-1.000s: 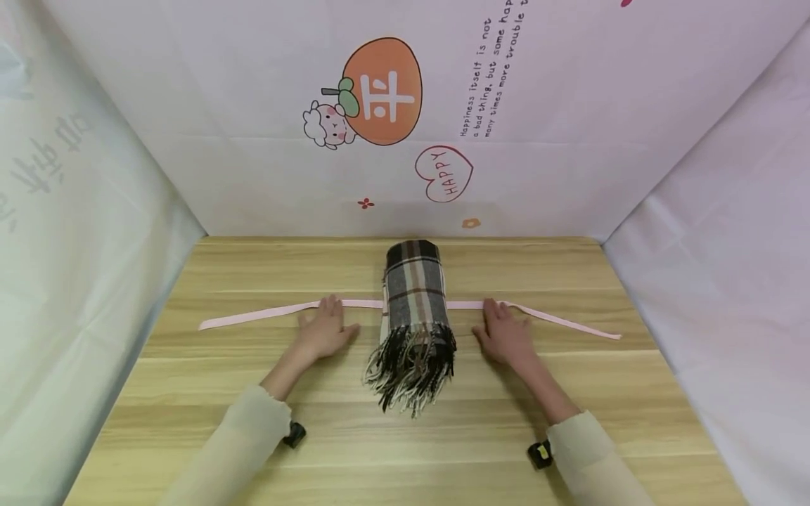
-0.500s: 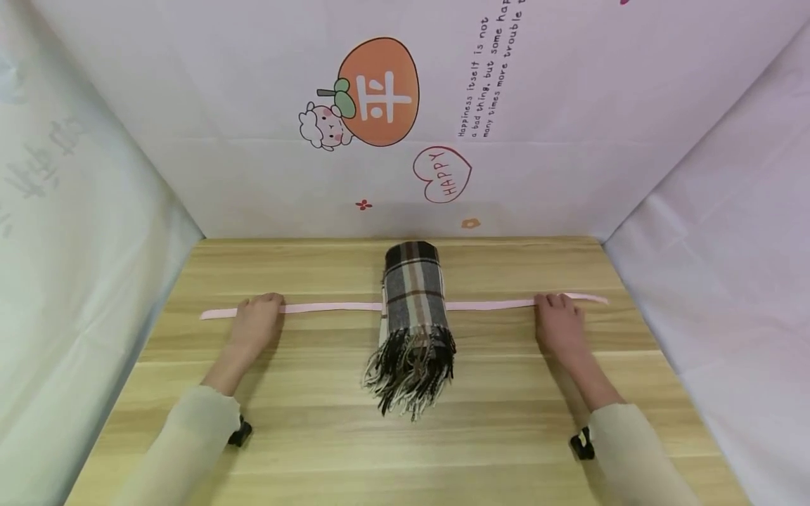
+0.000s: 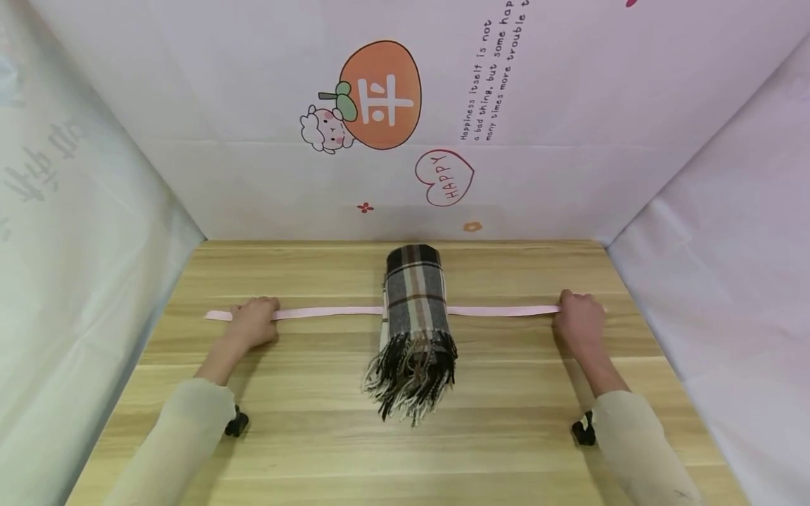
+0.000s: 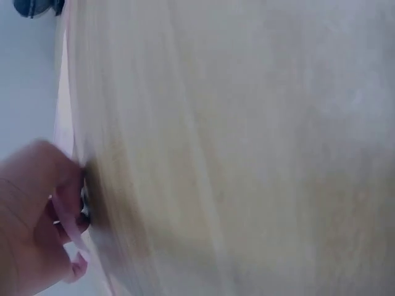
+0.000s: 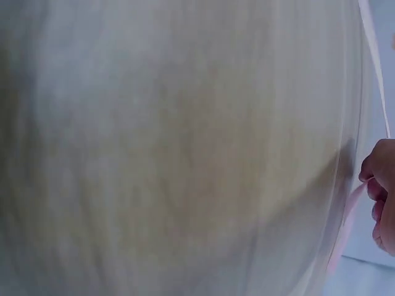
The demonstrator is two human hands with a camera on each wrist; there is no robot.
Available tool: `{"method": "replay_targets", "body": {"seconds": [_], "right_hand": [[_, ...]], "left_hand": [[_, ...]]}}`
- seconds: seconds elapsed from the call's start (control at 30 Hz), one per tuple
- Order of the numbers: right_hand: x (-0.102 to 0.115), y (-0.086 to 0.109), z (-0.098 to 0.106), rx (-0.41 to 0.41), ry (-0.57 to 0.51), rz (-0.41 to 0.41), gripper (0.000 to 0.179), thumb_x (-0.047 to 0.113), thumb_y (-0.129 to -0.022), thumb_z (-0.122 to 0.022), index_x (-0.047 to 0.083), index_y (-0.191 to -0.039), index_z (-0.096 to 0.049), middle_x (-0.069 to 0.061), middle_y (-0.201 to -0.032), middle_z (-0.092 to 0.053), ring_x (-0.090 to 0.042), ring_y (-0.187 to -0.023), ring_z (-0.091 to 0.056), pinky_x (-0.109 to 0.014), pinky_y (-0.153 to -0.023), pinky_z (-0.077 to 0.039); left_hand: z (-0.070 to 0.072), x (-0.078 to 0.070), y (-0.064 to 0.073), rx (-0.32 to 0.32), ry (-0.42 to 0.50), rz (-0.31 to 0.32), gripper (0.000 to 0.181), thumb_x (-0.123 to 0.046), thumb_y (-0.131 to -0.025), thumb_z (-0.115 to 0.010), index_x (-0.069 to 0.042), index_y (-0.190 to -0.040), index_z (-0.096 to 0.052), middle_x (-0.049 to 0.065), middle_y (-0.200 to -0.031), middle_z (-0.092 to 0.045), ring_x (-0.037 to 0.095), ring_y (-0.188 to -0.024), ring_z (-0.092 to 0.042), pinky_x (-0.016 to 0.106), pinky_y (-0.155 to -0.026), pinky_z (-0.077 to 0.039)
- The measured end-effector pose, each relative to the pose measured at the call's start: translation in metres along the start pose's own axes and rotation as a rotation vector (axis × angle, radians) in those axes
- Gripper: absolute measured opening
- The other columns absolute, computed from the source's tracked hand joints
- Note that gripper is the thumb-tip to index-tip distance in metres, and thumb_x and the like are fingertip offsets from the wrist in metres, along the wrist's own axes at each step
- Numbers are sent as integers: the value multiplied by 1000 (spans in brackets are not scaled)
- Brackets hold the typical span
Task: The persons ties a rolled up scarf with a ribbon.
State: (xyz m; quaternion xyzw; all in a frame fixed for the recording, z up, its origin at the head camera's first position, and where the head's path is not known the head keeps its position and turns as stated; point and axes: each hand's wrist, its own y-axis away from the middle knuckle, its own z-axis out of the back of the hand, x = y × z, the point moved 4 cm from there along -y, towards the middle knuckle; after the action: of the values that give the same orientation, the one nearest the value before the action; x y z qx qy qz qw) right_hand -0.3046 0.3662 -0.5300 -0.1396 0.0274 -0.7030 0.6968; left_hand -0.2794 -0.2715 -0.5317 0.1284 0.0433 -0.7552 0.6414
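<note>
Head view: left hand [image 3: 256, 320], right hand [image 3: 580, 322], fingers round flat pink ribbon [image 3: 500, 311], fringed plaid roll [image 3: 415, 299] between

My cream-sleeved left arm [image 3: 180, 432] reaches up from the lower left of the head view, my cream-sleeved right arm [image 3: 639, 436] from the lower right. My bare left hand [image 3: 254, 321] is left of centre, my bare right hand [image 3: 580, 321] right of centre, well apart, backs upward. In the wrist views, my left fingers [image 4: 66, 176] curl at lower left, my right fingers [image 5: 378, 211] fold inward at the right edge.
</note>
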Motion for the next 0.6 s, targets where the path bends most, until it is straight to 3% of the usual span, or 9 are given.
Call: {"method": "replay_targets", "body": {"seconds": [0.13, 0.23, 0.27, 0.33, 0.4, 0.5, 0.6], "right_hand": [[-8, 3, 3, 52, -146, -240, 27, 14, -86, -53, -2, -107, -56, -32, -91, -66, -50, -75, -63, -54, -54, -44], [-7, 4, 3, 5, -387, -457, 36, 24, -89, -58, -5, -111, -51, -29, -93, -61, -46, -82, -60, -51, -63, -45], [-6, 5, 3, -18, -495, -528, 36, 27, -90, -62, -3, -107, -53, -22, -89, -62, -40, -79, -59, -46, -64, -46], [0, 6, -1, -38, -837, -669, 34, 30, -91, -68, -2, -96, -57, -11, -76, -60, -26, -68, -56, -37, -58, -45], [9, 8, -3, -1, -1198, -785, 33, 35, -93, -69, 4, -85, -59, 0, -64, -57, -13, -57, -49, -26, -49, -39], [26, 12, -5, 165, -1670, -921, 38, 44, -99, -57, 10, -82, -53, 0, -59, -64, -8, -50, -53, -19, -44, -37], [43, 17, -1, 341, -1874, -902, 48, 58, -100, -39, 11, -97, -46, -3, -78, -70, -12, -72, -65, -21, -67, -48]], "left_hand": [[1, -1, 1, 18, 23, -2, 24, -16, -81, -60, -1, -100, -65, 18, -102, -69, 41, -101, -61, 64, -79, -37], [2, -1, 2, 5, 49, 22, 20, -22, -88, -57, -3, -93, -63, 15, -91, -68, 34, -88, -61, 61, -79, -36], [3, -1, 3, -5, 64, 34, 20, -23, -90, -56, -4, -91, -61, 13, -86, -66, 32, -83, -60, 61, -80, -35], [3, -2, 3, -30, 92, 60, 20, -25, -93, -53, -5, -88, -56, 10, -78, -62, 29, -76, -57, 61, -82, -32], [4, -3, 3, -70, 122, 80, 23, -27, -97, -50, -5, -90, -54, 10, -78, -59, 31, -78, -57, 63, -85, -31], [5, -6, 4, -141, 183, 109, 31, -32, -101, -46, -3, -96, -55, 16, -89, -60, 41, -93, -57, 69, -89, -27], [5, -9, 4, -204, 226, 137, 40, -35, -105, -40, 0, -108, -58, 26, -110, -59, 50, -110, -49, 73, -90, -25]]}}
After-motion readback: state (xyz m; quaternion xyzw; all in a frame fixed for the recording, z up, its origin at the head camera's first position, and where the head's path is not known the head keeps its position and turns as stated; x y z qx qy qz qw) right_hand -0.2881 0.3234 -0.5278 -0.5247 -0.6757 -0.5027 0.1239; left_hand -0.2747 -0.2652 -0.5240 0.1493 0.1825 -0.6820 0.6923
